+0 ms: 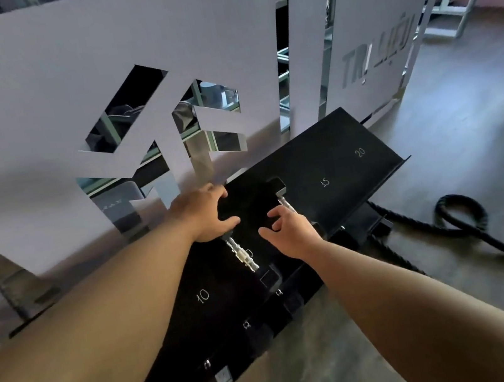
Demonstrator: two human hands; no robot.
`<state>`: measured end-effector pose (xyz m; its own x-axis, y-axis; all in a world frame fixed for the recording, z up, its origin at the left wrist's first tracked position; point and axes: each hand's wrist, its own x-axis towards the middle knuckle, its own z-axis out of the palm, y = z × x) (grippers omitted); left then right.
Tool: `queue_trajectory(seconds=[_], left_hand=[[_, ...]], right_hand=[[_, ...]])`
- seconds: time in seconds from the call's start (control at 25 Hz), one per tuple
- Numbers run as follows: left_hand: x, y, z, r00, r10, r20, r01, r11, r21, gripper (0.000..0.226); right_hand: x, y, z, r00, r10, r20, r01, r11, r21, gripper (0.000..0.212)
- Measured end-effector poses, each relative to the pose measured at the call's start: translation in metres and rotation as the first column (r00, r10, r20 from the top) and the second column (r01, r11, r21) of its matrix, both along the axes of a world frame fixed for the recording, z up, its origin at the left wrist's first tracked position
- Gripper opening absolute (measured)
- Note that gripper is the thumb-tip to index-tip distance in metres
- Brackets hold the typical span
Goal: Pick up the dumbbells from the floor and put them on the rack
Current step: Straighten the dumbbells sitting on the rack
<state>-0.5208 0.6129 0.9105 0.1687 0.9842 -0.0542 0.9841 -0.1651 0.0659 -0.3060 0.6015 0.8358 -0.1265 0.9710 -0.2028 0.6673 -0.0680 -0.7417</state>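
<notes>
Plainly, the rack carries white numbers 10, 15 and 20. The panel behind it reads "TRI" and then blurred letters. Black dumbbell heads merge into the black shelf. The left hand curls over the far head of one dumbbell, which lies just past the 10. The right hand, fingers half curled, sits at the handle of a second dumbbell; whether it grips is unclear.
</notes>
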Motion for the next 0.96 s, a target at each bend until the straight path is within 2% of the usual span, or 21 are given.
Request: queue_trajectory(seconds=[0.16,0.4,0.6,0.96], left_hand=[[0.005,0.021,-0.025,0.999,0.037,0.031,-0.036,0.999,-0.024,0.073],[-0.010,0.067,-0.076,0.998,0.031,0.047,-0.027,0.996,-0.084,0.080],[-0.030,0.120,-0.124,1.000,-0.024,-0.004,0.023,0.982,-0.186,0.086],[-0.048,0.166,-0.200,1.000,0.022,-0.017,-0.026,0.946,-0.323,0.095]], right_hand=[[0.002,0.012,-0.031,0.998,0.058,-0.002,-0.058,0.996,-0.065,0.060],[-0.012,0.040,-0.082,0.999,0.042,0.002,-0.041,0.988,-0.147,0.066],[-0.036,0.079,-0.129,0.999,-0.032,0.003,0.032,0.979,-0.199,0.069],[-0.078,0.108,-0.213,1.000,-0.003,0.018,0.009,0.949,-0.316,0.074]])
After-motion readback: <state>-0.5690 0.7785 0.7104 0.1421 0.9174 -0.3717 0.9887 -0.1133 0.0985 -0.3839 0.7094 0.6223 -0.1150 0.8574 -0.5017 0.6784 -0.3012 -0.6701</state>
